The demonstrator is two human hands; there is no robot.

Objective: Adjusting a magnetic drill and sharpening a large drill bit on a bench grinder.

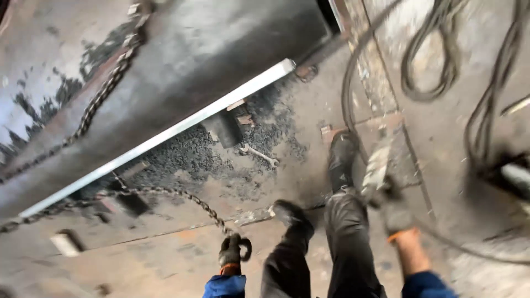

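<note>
My left hand (230, 251), in a dark glove with an orange cuff, grips the hooked end of a steel chain (182, 196) that runs left along the floor toward a large grey metal plate (182, 60). Another chain (102, 94) lies over that plate. My right hand (393, 212), also gloved, holds a blurred pale tool (377, 165); I cannot tell what kind. My dark-trousered legs and black boots (341, 157) stand between the hands.
A wrench (258, 154) lies on the dusty metal floor near a dark block under the plate's bright edge (165, 135). Black cables (430, 60) coil at the upper right. A small pale block (65, 243) sits at the lower left.
</note>
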